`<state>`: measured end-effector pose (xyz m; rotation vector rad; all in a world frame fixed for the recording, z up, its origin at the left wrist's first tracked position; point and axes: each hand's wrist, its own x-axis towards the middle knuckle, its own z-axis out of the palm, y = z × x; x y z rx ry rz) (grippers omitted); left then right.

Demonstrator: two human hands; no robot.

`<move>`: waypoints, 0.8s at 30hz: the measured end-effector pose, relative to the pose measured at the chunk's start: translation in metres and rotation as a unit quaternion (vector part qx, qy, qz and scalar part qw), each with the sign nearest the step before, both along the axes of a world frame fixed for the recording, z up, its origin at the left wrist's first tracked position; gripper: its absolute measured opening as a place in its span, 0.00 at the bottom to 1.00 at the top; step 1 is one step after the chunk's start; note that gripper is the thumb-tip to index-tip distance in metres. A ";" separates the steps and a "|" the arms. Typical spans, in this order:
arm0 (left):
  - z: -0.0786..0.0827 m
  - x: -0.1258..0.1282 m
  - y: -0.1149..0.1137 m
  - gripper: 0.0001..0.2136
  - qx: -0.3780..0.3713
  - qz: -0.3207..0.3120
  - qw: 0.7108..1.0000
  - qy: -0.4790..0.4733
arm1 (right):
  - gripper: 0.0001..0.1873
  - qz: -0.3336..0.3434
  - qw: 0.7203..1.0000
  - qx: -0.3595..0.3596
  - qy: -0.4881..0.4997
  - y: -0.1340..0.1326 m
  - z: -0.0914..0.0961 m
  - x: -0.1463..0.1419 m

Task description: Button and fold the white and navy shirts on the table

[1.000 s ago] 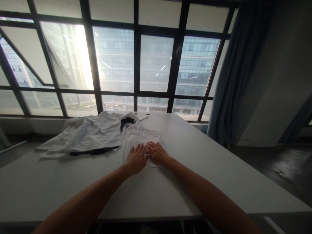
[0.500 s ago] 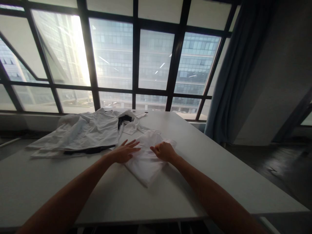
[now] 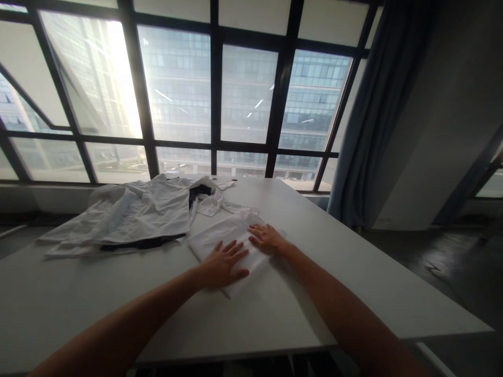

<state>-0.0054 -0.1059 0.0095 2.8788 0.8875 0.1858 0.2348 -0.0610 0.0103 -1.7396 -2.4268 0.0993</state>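
Observation:
A folded white shirt (image 3: 212, 235) lies on the white table, set at an angle with one corner toward me. My left hand (image 3: 223, 265) rests flat on its near part, fingers spread and pointing away. On the right side of the same shirt lies my right hand (image 3: 267, 239), palm down with its fingers stretched out to the left. Neither hand grips the cloth. Parts of the shirt are hidden under both hands.
Other white garments (image 3: 149, 209) with dark patches lie loosely spread at the left and back of the table (image 3: 334, 293). Behind it runs a large window with dark frames (image 3: 214, 104). A blue curtain (image 3: 365, 136) hangs at the right.
My left hand has moved right and nearer to me, onto the shirt's near part. My right hand has gone from curled fingers to stretched ones, lying on the cloth.

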 end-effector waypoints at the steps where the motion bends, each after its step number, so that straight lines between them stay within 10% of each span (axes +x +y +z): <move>1: 0.000 -0.001 0.002 0.32 -0.004 -0.007 1.000 0.005 | 0.30 -0.016 1.000 -0.010 -0.004 0.003 0.000 0.007; 5: 0.004 -0.012 0.013 0.32 -0.020 -0.051 0.998 0.002 | 0.29 -0.099 0.994 -0.032 -0.014 0.008 0.003 0.024; 10: 0.012 -0.035 0.041 0.26 -0.078 -0.137 0.985 -0.075 | 0.25 -0.111 0.986 0.113 -0.047 0.002 0.015 -0.001; 17: -0.009 -0.054 0.085 0.24 0.048 0.138 0.981 -0.128 | 0.33 -0.050 0.987 0.132 -0.073 0.024 0.020 -0.080; 24: -0.021 -0.058 0.092 0.29 -0.003 0.157 0.987 -0.027 | 0.38 -0.045 0.997 -0.053 -0.027 0.055 0.002 -0.046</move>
